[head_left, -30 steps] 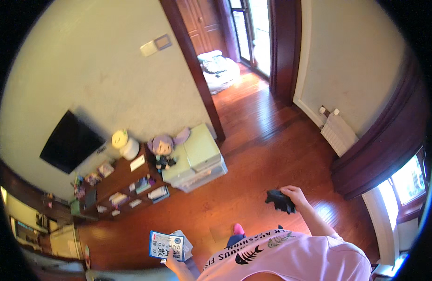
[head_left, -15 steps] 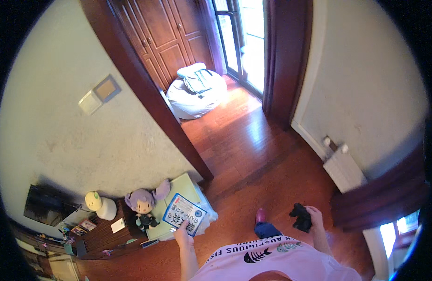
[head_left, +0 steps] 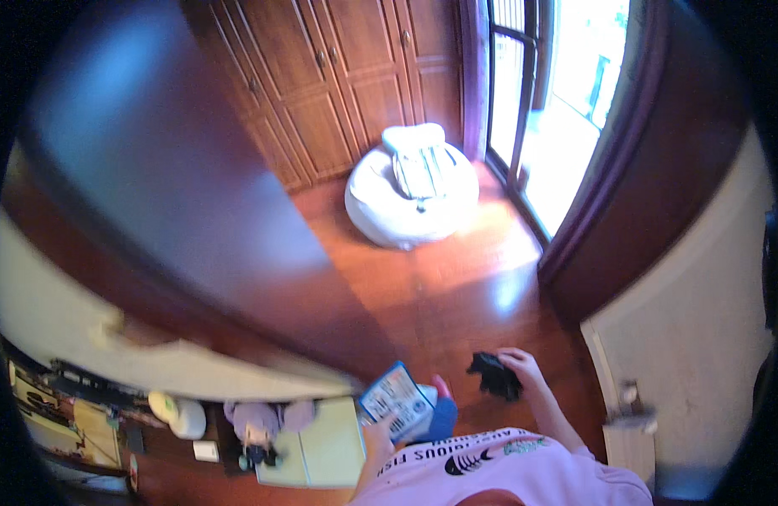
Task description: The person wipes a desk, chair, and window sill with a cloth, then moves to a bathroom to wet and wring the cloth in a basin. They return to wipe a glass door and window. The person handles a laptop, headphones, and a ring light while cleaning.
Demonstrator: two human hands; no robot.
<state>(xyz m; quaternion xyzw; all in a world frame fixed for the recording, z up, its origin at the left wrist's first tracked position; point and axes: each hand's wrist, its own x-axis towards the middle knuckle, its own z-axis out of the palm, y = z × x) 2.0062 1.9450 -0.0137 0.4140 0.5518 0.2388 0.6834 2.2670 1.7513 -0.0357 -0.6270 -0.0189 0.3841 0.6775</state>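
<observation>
Left hand gripping blue-and-white printed box upright — face readable; right hand clutching crumpled black cloth low at the side.

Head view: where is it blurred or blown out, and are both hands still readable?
Head view: the dark door frame is smeared by motion blur; the glass door is blown out, casting glare on the wooden floor; edges bow toward the rim; the left hand with its blue-edged card and right hand on a dark object are soft but readable.
</observation>
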